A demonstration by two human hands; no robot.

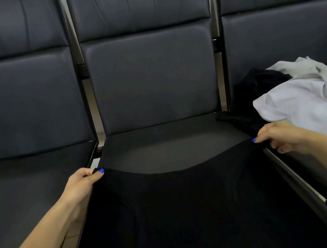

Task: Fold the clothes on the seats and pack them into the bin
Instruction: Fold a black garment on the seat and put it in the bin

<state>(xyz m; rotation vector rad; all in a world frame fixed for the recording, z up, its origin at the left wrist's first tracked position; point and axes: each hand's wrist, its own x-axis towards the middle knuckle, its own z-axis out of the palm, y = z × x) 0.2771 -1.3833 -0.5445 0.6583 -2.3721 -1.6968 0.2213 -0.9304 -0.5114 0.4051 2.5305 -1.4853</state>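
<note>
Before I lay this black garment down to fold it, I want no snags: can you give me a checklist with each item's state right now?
1. Left hand pinches its corner of the black garment: ok.
2. Right hand pinches the opposite corner: ok.
3. Top edge taut between the hands: not ok, it sags in the middle.
4. Middle seat free for laying it flat: not ok, a dark strip of cloth reaches onto its right rear corner.
5. White clothes on the right seat kept off the middle seat: ok.
6. Bin within reach: cannot tell, none is in view.
</note>
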